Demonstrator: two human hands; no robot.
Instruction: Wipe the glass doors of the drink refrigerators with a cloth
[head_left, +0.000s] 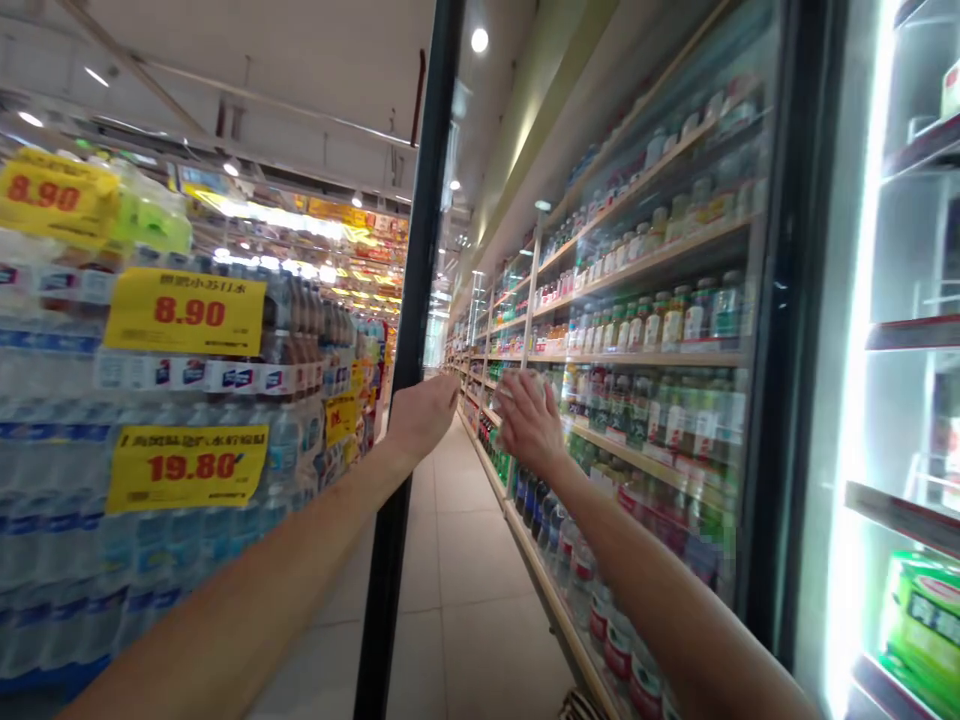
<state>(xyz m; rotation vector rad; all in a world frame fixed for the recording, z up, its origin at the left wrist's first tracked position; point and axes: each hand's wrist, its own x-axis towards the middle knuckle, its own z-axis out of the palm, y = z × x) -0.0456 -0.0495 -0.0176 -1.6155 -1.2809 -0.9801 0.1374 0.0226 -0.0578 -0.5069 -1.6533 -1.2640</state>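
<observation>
A glass cooler door with a black frame stands swung open in front of me. My left hand is closed round the door's black frame edge at about mid-height. My right hand is up against the glass panel, its fingers bent and blurred. Something pale shows by those fingers, but it is too smeared to name. Both arms are stretched forward, one on each side of the frame.
Left of the door rise stacked packs of bottled water with yellow price signs. Through the glass appear long shelves of bottles and a tiled aisle floor. At right is the lit cooler interior with a green package.
</observation>
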